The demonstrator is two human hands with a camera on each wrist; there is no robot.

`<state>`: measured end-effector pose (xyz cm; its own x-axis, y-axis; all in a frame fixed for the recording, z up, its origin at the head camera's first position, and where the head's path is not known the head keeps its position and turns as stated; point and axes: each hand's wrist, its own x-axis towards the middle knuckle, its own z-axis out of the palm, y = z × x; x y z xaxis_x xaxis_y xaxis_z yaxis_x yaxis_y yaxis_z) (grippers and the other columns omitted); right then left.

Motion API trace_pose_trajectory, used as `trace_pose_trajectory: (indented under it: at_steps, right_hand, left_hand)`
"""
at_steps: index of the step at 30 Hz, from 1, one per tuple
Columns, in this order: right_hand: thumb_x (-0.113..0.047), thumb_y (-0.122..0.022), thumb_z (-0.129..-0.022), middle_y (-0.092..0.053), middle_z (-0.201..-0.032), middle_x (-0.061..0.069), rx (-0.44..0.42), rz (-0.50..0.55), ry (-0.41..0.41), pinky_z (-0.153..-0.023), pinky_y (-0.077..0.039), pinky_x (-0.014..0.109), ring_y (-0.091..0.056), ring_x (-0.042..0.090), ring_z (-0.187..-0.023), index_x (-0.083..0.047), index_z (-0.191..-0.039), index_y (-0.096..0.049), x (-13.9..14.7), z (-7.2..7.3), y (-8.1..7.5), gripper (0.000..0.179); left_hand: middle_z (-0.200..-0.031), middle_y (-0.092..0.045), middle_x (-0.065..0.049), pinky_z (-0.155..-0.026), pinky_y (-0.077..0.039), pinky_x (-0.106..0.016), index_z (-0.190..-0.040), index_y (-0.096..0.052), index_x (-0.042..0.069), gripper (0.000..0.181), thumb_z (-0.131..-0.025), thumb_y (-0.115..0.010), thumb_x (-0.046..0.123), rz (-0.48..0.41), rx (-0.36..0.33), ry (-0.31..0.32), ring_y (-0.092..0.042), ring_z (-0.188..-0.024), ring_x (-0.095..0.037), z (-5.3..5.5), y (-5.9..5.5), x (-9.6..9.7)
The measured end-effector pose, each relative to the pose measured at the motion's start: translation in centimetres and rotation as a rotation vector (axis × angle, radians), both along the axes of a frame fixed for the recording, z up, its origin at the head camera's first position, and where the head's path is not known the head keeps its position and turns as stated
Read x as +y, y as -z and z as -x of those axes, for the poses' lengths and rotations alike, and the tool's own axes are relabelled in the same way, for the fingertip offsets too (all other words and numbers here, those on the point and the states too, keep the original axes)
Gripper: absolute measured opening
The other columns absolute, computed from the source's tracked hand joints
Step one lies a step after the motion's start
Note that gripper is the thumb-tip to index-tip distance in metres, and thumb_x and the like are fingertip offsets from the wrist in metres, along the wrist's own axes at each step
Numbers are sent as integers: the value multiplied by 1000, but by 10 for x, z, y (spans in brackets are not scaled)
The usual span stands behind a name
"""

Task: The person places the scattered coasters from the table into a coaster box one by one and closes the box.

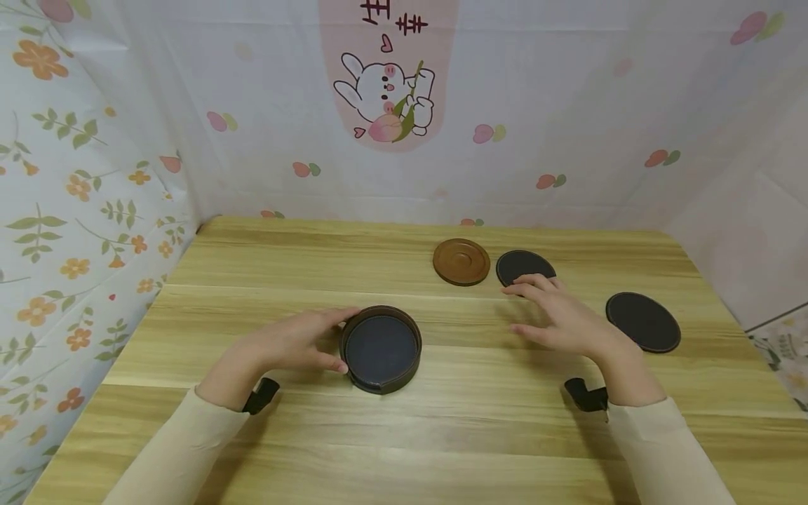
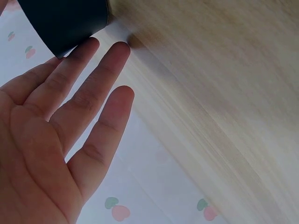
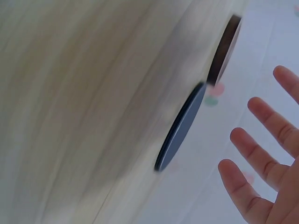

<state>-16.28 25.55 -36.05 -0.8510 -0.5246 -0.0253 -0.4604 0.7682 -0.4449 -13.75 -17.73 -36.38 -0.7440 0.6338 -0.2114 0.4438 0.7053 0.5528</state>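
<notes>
A round dark coaster holder (image 1: 412, 365) with a raised rim stands left of the table's middle, with a dark disc (image 1: 381, 348) lying inside. Its left side is bordered by my left hand (image 1: 297, 344), thumb tip and fingertips at the rim. In the left wrist view, those fingers (image 2: 86, 95) are fairly straight beside the dark holder wall (image 2: 70, 23). Over the right of the table hovers my right hand (image 1: 562, 319), its fingers spread and holding nothing. It partly covers a black round coaster (image 1: 524, 263), seen edge-on as a dark disc (image 3: 181, 128) in the right wrist view.
A brown wooden coaster (image 1: 461, 261) lies near the back edge, left of the partly covered black one. Another black coaster (image 1: 644, 322) lies farther right. Patterned cloth (image 1: 265, 105) hangs behind the wooden table (image 1: 404, 456) and at its sides.
</notes>
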Motion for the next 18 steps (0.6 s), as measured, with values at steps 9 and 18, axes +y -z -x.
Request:
trace_pose_trajectory:
  at_steps: [9, 18]
  right_hand:
    - [-37, -66, -96, -36, -151, 25, -17, -27, 95, -93, -36, 74, -27, 52, -134, -10, -142, -51, 38, -6, -6, 56]
    - [-31, -69, -94, -41, -145, 26, 34, -23, 146, -88, -34, 72, -31, 55, -127, -5, -139, -52, 74, -9, 1, 54]
  left_hand:
    - [-144, -56, -8, -113, -40, -50, -154, -34, 6, 91, -83, -81, 38, -50, -9, 18, -57, -129, -26, 0, 2, -2]
    - [-146, -54, -10, -112, -41, -49, -154, -33, 4, 91, -83, -80, 37, -34, -2, 21, -58, -128, -26, 0, 1, -1]
